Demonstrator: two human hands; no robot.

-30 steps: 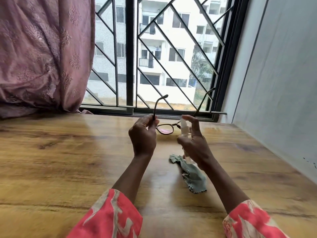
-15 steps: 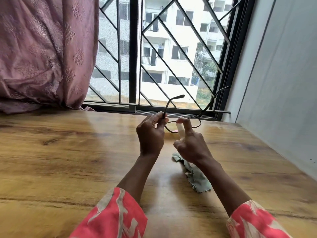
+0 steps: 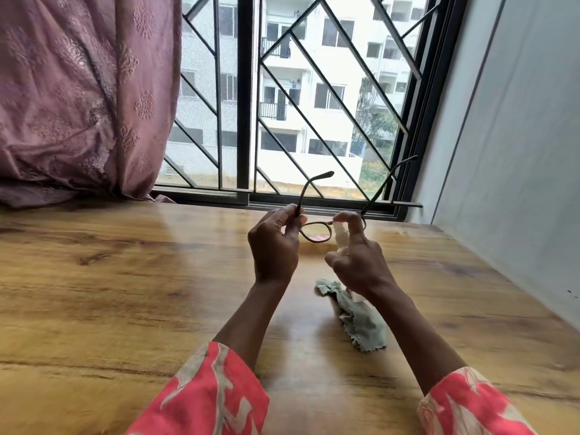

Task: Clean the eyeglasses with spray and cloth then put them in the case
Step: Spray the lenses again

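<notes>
My left hand (image 3: pixel 274 246) pinches the left hinge of dark round-framed eyeglasses (image 3: pixel 317 232), held above the table with both temples pointing up toward the window. My right hand (image 3: pixel 357 262) grips a small clear spray bottle (image 3: pixel 340 235) upright, index finger bent over its top, right beside the lenses. The bottle's lower part is hidden by my fingers. A pale green cleaning cloth (image 3: pixel 354 315) lies crumpled on the wooden table (image 3: pixel 125 293) under my right wrist. No case is in view.
A barred window (image 3: pixel 282 105) runs along the table's far edge. A mauve curtain (image 3: pixel 78 89) hangs at the back left and rests on the table. A grey wall (image 3: pixel 518 136) borders the right side.
Both hands have drifted slightly right and away with the glasses and bottle. The right index finger stays over the bottle's top. The cloth has not moved.
</notes>
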